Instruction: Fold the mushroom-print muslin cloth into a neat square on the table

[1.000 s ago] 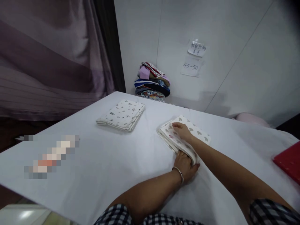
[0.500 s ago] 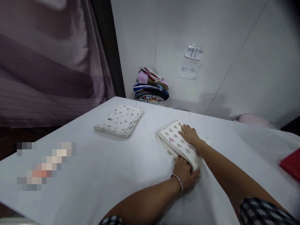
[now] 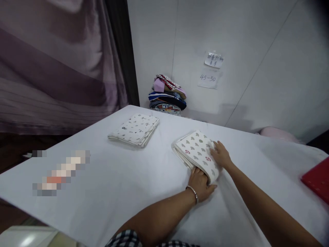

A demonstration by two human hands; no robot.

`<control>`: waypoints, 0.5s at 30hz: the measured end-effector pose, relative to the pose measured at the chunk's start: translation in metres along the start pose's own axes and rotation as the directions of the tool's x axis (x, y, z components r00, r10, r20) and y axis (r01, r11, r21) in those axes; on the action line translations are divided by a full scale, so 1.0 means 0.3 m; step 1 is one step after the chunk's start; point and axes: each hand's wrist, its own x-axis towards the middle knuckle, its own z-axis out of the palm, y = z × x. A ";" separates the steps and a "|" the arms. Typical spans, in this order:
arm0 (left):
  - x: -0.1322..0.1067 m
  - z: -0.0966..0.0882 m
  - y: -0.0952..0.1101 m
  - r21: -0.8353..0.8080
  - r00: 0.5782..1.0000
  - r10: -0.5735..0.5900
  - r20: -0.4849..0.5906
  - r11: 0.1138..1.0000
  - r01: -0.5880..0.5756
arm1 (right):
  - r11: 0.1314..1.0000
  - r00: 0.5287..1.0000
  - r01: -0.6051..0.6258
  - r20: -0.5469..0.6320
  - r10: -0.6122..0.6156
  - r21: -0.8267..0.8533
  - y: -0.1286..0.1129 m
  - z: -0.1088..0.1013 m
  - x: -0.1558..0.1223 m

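A white folded cloth [image 3: 199,149] with grey cloud-like shapes and a few red marks lies on the white-covered table [image 3: 102,192]. At its near edge, my left hand [image 3: 200,185] wears a silver bangle and has its fingertips tucked under the fold, with the thumb outside, pointing right. My right hand [image 3: 221,156] rests against the cloth's right edge, its fingers stretched over the top layer. Farther left lies a second folded cloth [image 3: 136,128], white with small dark prints, touched by neither hand.
Behind the table, a pile of folded fabrics [image 3: 168,96] stands against the wall. Something red [image 3: 317,180] lies at the right edge. Two paper notes [image 3: 209,79] hang on the wall. A pinkish curtain [image 3: 59,68] hangs at left. A pixelated patch covers part of the table's left side.
My right hand has slid from the top of the patterned cloth to its right edge, baring more of the print. My left hand stays at the near fold. The view has shifted slightly.
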 end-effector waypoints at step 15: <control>0.002 0.023 0.062 0.090 0.997 0.071 0.002 0.993 -0.071 | 0.200 0.813 -0.460 0.320 0.487 0.865 -0.077 -0.103 -0.349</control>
